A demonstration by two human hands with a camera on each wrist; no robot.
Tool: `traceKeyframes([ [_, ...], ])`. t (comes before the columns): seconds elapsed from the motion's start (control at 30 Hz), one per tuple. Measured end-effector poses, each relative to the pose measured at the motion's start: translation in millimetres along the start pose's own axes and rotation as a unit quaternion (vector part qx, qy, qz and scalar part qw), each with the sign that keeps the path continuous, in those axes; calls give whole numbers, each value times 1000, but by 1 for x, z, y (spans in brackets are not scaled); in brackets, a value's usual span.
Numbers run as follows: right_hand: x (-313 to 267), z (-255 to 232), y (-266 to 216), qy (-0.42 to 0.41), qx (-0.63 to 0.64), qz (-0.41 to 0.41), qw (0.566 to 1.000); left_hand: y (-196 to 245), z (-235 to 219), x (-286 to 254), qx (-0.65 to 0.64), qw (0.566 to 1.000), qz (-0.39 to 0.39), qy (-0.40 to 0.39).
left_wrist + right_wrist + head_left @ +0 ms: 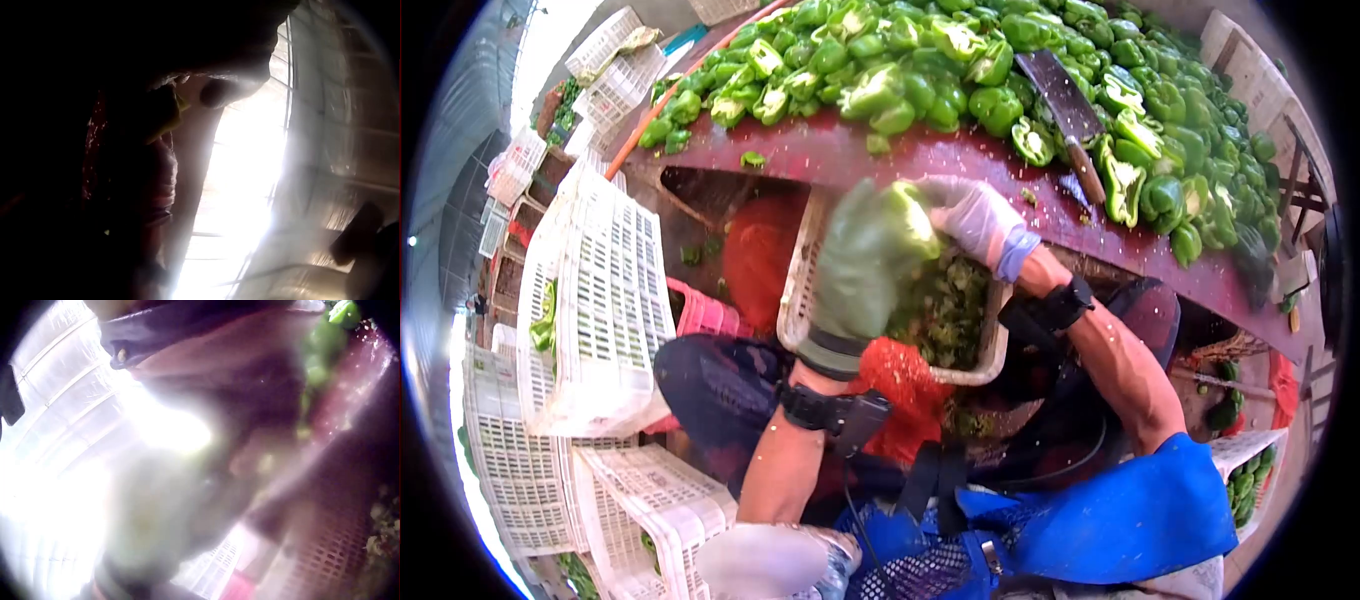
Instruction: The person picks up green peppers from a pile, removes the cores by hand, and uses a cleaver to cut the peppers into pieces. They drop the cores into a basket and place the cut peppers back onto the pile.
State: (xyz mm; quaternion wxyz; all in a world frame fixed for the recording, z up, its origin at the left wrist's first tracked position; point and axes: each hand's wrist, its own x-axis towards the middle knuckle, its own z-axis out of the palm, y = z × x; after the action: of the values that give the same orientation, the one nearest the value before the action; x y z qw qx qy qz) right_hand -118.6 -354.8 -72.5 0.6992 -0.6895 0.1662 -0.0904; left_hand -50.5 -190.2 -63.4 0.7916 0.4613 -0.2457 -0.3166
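Note:
My left hand (855, 265), in a green glove blurred in the head view, holds a cut green bell pepper (912, 218) above a crate. From the other side my right hand (977, 215), in a thin whitish glove with a purple cuff, grips the same pepper, its fingers at the pale cut face. Beneath both hands, green scraps (950, 310) fill part of the pale plastic crate (990, 360). The left wrist view is mostly dark, with part of a gloved hand (164, 175) showing. In the right wrist view the green glove (156, 512) is a blur.
A cleaver (1060, 97) lies among heaped green peppers (890, 90) on the red tabletop (790, 150), its handle toward me. White crates (600, 300) stand at the left, near a pink basket (705, 310). Red mesh cloth (900, 390) hangs by the crate's near side.

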Motion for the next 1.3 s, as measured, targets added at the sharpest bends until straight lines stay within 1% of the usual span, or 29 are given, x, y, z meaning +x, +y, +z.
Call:
traceKeyframes([
  [0.03,-6,2,3,-6,-32,-44,998,5,-7,-8,-55,998,-23,-30],
  [0.07,-9,6,5,-11,-65,-96,993,12,-4,-15,-231,967,-110,-14],
  [0.1,-13,10,7,-13,-97,-147,984,9,-7,-20,-234,964,-123,-16],
  [0.17,-19,22,12,-15,-158,-258,953,-6,-18,-25,-242,959,-148,-19],
  [0.23,-22,26,11,14,-250,-322,913,-20,-29,-23,-250,954,-165,-29],
  [0.27,-24,28,7,28,-295,-353,888,-20,-28,-24,-254,951,-173,-34],
  [0.3,-30,29,4,46,-298,-307,903,-14,-20,-27,-256,952,-167,-10],
  [0.37,-41,30,-8,19,-389,-304,869,-21,-32,-23,-176,976,-131,7],
  [0.4,-46,30,-12,7,-433,-302,850,-27,-34,-21,-98,992,-79,-3],
  [0.43,-50,34,-13,7,-459,-266,848,-32,-37,-19,-14,1000,-25,-4],
  [0.47,-48,37,-14,-7,-468,-228,854,-35,-37,-17,66,997,27,4],
  [0.5,-47,39,-14,-22,-475,-187,860,-40,-35,-16,234,966,104,21],
  [0.53,-45,41,-13,-38,-482,-146,863,-44,-33,-19,236,967,93,37],
  [0.6,-41,43,-7,-45,-457,-110,881,-41,-18,-24,238,966,71,69],
  [0.63,-41,43,-7,-56,-443,-88,890,-36,-12,-25,153,985,27,73],
  [0.67,-41,44,-7,-67,-428,-65,899,-34,-10,-25,67,995,-18,76],
  [0.73,-41,45,-4,-43,-426,-79,900,-39,-20,-22,219,973,69,24],
  [0.77,-42,45,-3,-30,-426,-86,900,-41,-23,-22,249,966,73,7],
  [0.8,-42,45,-2,-35,-436,-78,896,-43,-27,-21,279,957,78,-11],
  [0.83,-43,45,-3,-40,-445,-71,892,-44,-30,-21,265,963,44,-19],
  [0.87,-44,45,-3,-45,-454,-64,888,-45,-31,-22,262,964,34,-25],
  [0.9,-43,42,-3,-74,-443,-65,891,-46,-33,-23,258,965,24,-31],
  [0.97,-42,33,0,-132,-417,-64,897,-53,-35,-25,267,962,40,-39],
  [1.07,-43,26,10,-163,-422,-89,887,-68,-42,-25,267,962,36,-52],
  [1.1,-43,28,14,-152,-439,-105,879,-71,-42,-24,269,961,36,-59],
  [1.2,-42,34,19,-137,-470,-55,870,-74,-42,-27,295,950,61,-77],
  [1.23,-43,36,19,-131,-477,-54,867,-74,-42,-32,304,947,72,-79],
  [1.3,-44,40,19,-119,-490,-53,862,-78,-43,-37,270,959,60,-65],
])
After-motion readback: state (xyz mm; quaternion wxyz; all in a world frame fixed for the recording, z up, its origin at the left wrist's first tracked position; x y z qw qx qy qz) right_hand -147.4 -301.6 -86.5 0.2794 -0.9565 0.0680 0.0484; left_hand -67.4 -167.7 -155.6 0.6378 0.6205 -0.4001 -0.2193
